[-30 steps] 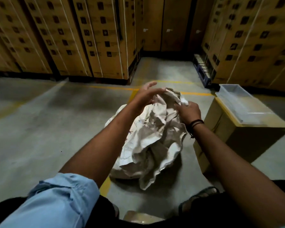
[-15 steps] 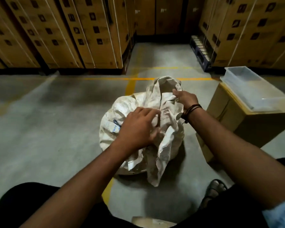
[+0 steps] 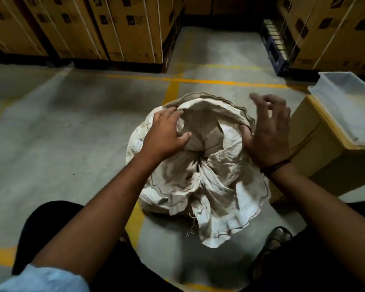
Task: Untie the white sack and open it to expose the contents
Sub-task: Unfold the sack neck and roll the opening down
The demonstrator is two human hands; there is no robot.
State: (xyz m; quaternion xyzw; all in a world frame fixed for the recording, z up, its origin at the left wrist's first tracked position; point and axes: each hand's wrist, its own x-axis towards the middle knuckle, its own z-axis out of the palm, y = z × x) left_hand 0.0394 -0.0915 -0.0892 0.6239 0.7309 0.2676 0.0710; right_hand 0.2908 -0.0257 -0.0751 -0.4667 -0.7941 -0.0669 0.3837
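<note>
The white sack [image 3: 209, 186] stands on the floor [image 3: 72, 133] in front of me, just beside a cardboard box [image 3: 308, 148]. Its collar [image 3: 219, 101] is turned outward, I think to give room at the neck [image 3: 198, 160], which looks gathered tight, so the contents are not exposed. My left hand [image 3: 167, 134] lies on the collar's left side, fingers [image 3: 169, 111] apart and fairly straight, to hold the cloth down. My right hand [image 3: 269, 133] is spread wide and blurred; only its thumb touches the collar, ready to pull the mouth apart.
</note>
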